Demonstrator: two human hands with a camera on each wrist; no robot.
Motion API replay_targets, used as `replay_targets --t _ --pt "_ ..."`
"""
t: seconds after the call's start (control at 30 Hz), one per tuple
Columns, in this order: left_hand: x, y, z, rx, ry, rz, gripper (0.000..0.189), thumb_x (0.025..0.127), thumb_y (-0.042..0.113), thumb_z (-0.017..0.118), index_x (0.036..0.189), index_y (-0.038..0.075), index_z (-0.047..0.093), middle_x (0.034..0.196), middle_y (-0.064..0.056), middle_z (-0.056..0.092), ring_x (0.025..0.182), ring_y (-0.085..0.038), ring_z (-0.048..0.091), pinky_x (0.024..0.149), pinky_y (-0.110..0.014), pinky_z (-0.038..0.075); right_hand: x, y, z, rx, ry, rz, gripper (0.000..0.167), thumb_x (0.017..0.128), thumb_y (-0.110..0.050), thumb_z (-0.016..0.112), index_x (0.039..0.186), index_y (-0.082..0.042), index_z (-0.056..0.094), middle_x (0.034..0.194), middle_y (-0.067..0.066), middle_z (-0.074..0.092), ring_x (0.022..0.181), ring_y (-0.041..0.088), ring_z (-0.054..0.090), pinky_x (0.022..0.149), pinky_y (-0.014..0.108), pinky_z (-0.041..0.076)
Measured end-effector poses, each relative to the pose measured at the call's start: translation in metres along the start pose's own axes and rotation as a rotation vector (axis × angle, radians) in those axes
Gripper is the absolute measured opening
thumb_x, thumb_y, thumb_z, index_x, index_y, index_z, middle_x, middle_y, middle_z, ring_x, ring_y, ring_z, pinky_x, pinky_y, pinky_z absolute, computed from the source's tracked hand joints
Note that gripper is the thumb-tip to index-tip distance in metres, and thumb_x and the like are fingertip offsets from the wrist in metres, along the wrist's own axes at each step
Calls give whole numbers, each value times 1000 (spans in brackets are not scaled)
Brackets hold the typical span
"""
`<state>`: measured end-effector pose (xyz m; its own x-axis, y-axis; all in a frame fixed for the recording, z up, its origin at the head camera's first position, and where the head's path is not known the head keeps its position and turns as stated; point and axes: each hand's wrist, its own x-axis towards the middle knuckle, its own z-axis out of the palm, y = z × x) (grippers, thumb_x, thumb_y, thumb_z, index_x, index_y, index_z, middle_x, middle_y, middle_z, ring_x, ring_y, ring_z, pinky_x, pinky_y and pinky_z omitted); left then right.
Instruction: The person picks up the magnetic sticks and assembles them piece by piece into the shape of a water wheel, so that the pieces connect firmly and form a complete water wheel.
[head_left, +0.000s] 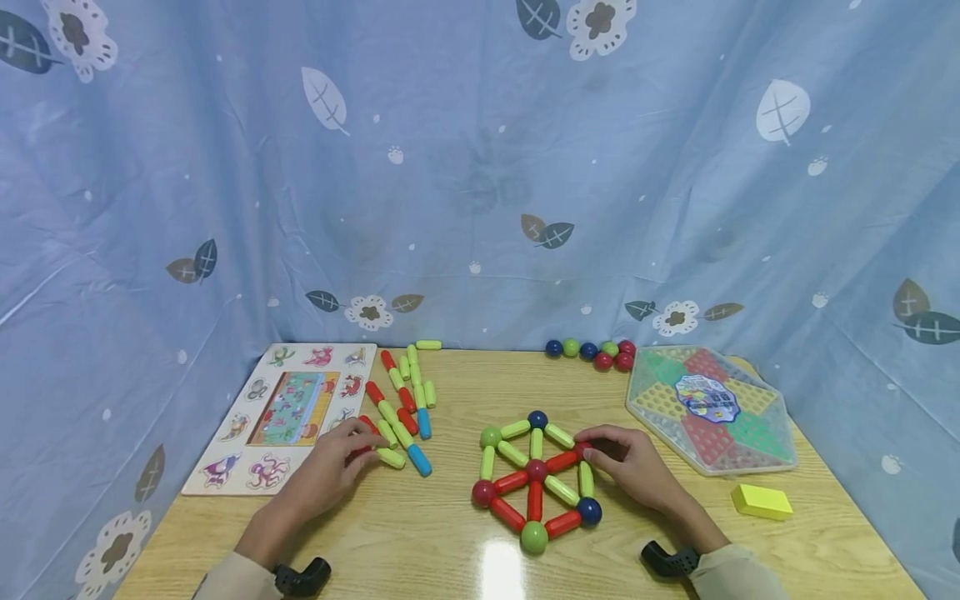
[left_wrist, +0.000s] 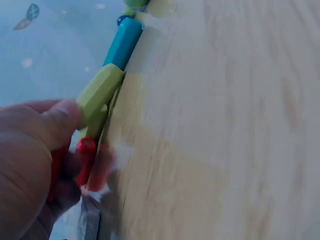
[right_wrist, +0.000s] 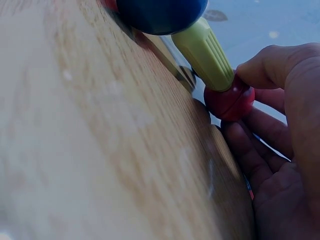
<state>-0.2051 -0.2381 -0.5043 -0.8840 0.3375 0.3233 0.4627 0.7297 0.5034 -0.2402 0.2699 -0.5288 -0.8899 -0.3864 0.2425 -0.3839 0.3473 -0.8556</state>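
A flat wheel-shaped hexagon of balls and rods lies on the table, with a red centre ball (head_left: 536, 471) joined by yellow-green and red rods to the balls around it. My right hand (head_left: 633, 467) pinches the red ball (right_wrist: 229, 102) at the hexagon's right corner; a yellow-green rod (right_wrist: 207, 55) meets that ball. On the left, my left hand (head_left: 330, 461) has its thumb and fingers at a yellow-green rod (head_left: 391, 457) with a red piece beside it, partly hidden by the fingers. Blue-tipped rod rows, including a blue rod (head_left: 419, 460), lie just beyond that hand.
A picture puzzle board (head_left: 247, 367) lies left, partly behind the left hand. Several loose balls (head_left: 588, 350) sit at the back. At right are a hexagonal clear-lidded box (head_left: 645, 400) and a yellow block (head_left: 761, 502). A blue curtain (head_left: 450, 208) surrounds the wooden table (head_left: 420, 533).
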Motion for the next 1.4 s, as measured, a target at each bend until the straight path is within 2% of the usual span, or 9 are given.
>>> replay_targets --t 0.17,0.37,0.5,0.63,0.73,0.9,1.0,1.13,1.4 --pt "1 3 -1 65 -73 -54 21 102 13 78 122 14 82 107 6 60 87 -5 48 75 -25 45 0 0 0 5 -2 -1 21 105 -10 73 126 -9 79 122 13 80 108 6 75 89 22 61" --pt "3 13 -11 -23 15 -134 27 104 0 64 126 8 79 109 -4 64 81 -9 48 70 -25 43 0 0 0 4 0 -6 21 105 -10 73 125 -9 79 122 13 80 109 7 75 90 22 61" --pt "8 28 -14 -176 79 -172 32 108 2 62 137 8 74 119 -12 70 90 -12 56 76 -23 50 0 -1 -1 0 0 -3 21 105 -10 73 125 -9 79 121 12 80 108 6 74 90 21 61" --pt "19 50 -8 -491 118 -158 30 108 7 68 137 7 74 130 -14 74 111 -14 69 94 -19 57 -1 0 -1 -1 2 -8 21 105 -9 74 125 -9 79 121 12 80 108 7 74 90 21 61" --pt "32 72 2 -688 104 -148 28 106 9 71 134 4 74 130 -16 75 116 -15 73 99 -19 57 -1 2 -1 -2 5 -11 21 105 -9 74 125 -10 80 122 12 80 109 7 75 91 21 61" --pt "56 111 28 -846 22 -156 31 103 7 75 134 4 72 130 -19 73 119 -25 74 101 -26 60 1 2 0 -8 5 -15 21 105 -10 74 125 -11 80 122 10 80 109 8 75 91 22 61" --pt "71 131 48 -853 -22 -112 29 104 9 75 133 6 75 132 -19 74 121 -26 72 102 -27 59 1 2 0 -11 5 -17 21 105 -11 74 125 -12 80 122 9 81 109 7 75 91 23 61" --pt "84 151 73 -837 -78 -79 25 105 14 75 129 12 79 123 -13 79 108 -21 73 94 -27 59 1 2 1 -13 0 -20 22 105 -12 75 126 -12 80 122 9 81 109 7 75 91 23 61" --pt "91 164 108 -773 -169 -89 23 102 4 76 124 9 80 120 -8 81 107 -15 78 93 -22 61 -1 3 -1 -23 3 -21 22 105 -12 74 126 -13 80 123 7 81 111 7 75 93 23 61"
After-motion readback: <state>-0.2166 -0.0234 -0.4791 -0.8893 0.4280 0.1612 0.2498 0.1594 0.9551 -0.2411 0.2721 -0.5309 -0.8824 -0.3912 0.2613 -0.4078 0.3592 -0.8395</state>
